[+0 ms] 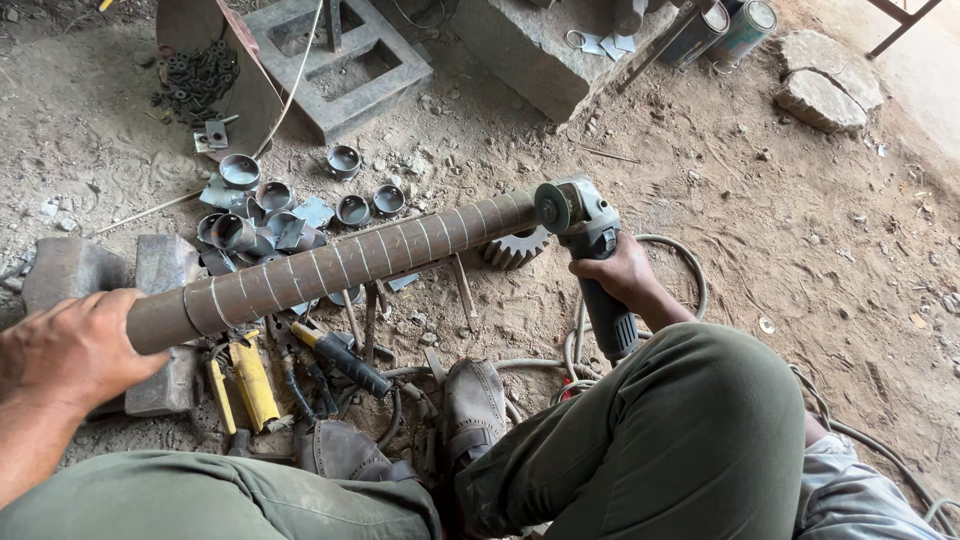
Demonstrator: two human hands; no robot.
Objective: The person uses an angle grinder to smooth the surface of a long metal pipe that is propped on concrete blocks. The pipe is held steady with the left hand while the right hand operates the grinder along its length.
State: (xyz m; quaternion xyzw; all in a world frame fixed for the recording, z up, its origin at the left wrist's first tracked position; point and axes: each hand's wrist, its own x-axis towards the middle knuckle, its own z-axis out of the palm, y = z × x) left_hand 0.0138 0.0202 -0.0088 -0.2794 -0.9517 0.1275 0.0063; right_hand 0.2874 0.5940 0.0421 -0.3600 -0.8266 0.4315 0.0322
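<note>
Here, right hand [612, 272] fingers clamped on grey angle grinder [585, 235]; disc at long rusty-brown steel pipe with chalk rings [340, 262], its 2 o'clock end. Left hand [72, 348] fingers wrapped over 8 o'clock end. Risks, judged: pipe braced by hand only, could roll, disc bind, kick. Grey cable [690, 270] near shoe [474, 405], snag hazard.

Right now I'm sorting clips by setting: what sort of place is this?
Probably an informal metalworking yard on a dirt floor: the right hand holds an angle grinder at a marked steel pipe, beside cut pipe rings.
</note>
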